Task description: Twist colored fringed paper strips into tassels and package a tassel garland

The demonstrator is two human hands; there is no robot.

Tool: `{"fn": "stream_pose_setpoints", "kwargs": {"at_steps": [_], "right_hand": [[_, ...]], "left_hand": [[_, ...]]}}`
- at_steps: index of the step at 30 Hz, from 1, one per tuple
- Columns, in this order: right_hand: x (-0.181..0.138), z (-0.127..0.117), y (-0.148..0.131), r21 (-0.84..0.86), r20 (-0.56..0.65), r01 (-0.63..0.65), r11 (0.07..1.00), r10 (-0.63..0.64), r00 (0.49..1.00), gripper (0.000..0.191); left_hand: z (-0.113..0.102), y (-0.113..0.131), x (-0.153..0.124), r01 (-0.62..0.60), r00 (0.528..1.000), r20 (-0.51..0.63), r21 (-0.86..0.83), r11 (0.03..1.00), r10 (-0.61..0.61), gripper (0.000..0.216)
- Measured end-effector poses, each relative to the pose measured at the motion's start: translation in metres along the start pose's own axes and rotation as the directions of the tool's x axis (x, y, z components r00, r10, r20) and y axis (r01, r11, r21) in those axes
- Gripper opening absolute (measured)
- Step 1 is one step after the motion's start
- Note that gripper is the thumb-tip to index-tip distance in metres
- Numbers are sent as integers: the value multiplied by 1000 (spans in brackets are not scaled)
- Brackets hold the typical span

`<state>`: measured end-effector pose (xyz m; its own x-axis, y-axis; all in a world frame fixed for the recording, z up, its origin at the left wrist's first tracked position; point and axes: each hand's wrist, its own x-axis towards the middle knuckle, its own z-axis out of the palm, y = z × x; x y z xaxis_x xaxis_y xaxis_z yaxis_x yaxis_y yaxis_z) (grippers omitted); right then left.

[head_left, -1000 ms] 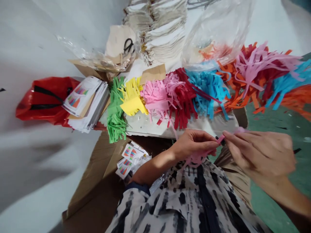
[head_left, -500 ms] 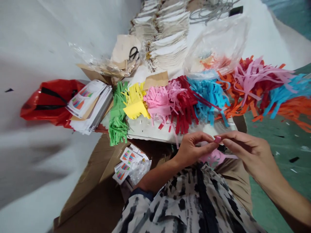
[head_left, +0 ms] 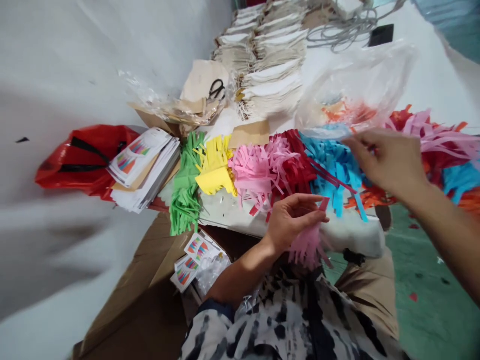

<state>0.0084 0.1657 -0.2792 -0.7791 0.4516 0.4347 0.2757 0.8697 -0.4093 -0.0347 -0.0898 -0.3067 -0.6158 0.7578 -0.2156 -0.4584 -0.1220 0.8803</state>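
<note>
My left hand is closed in a pinch on the top of a pink paper tassel, whose cut strips hang below the fingers over my lap. A short red strip stands up at the fingertips. My right hand, slightly blurred, is raised over the blue fringed paper. Its fingers are curled together, and what they hold, if anything, cannot be made out. Along the table edge lie green, yellow, pink and dark red fringed paper.
Stacked white bundles stand at the back. Black-handled scissors lie on brown paper. On the left are printed cards and a red bag. A clear plastic bag is at right; an open carton stands below.
My right hand has left the pink tassel and moved up and right over the blue fringe. My left hand keeps the tassel, now hanging down, with a red strip showing at its top.
</note>
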Motion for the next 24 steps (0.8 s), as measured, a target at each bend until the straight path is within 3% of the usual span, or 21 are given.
{"fn": "stream_pose_setpoints", "kwargs": {"at_steps": [3, 6, 11, 14, 17, 19, 20, 22, 24], "right_hand": [[84, 39, 31, -335, 187, -86, 938, 155, 970, 111], [132, 73, 47, -394, 261, -149, 907, 266, 928, 117], [149, 102, 56, -433, 300, -185, 882, 334, 894, 120], [151, 102, 59, -451, 277, -154, 879, 302, 912, 122], [141, 84, 53, -426, 194, -79, 901, 176, 965, 121], [118, 61, 38, -365, 156, -52, 929, 117, 981, 119], [99, 48, 28, -288, 155, -50, 956, 98, 983, 116], [53, 22, 5, -6, 189, 51, 999, -49, 981, 85], [1, -1, -18, 300, 285, 126, 946, -215, 934, 57]], "left_hand": [[-10, 6, 14, 41, 999, -13, 56, 998, -40, 46], [-17, 4, 26, 86, 996, -34, 25, 996, -85, 51], [-23, -5, 36, 108, 991, -73, -38, 993, -110, 53], [-22, -9, 35, 99, 991, -87, -26, 995, -101, 51], [-21, -12, 29, 76, 992, -101, 36, 996, -72, 46], [-22, -14, 23, 36, 992, -125, 87, 996, -25, 40], [-23, -15, 20, 7, 990, -141, 119, 993, 10, 37], [-24, -15, 12, -69, 982, -162, 199, 978, 102, 31], [-26, -14, 4, -176, 965, -136, 298, 938, 224, 26]]}}
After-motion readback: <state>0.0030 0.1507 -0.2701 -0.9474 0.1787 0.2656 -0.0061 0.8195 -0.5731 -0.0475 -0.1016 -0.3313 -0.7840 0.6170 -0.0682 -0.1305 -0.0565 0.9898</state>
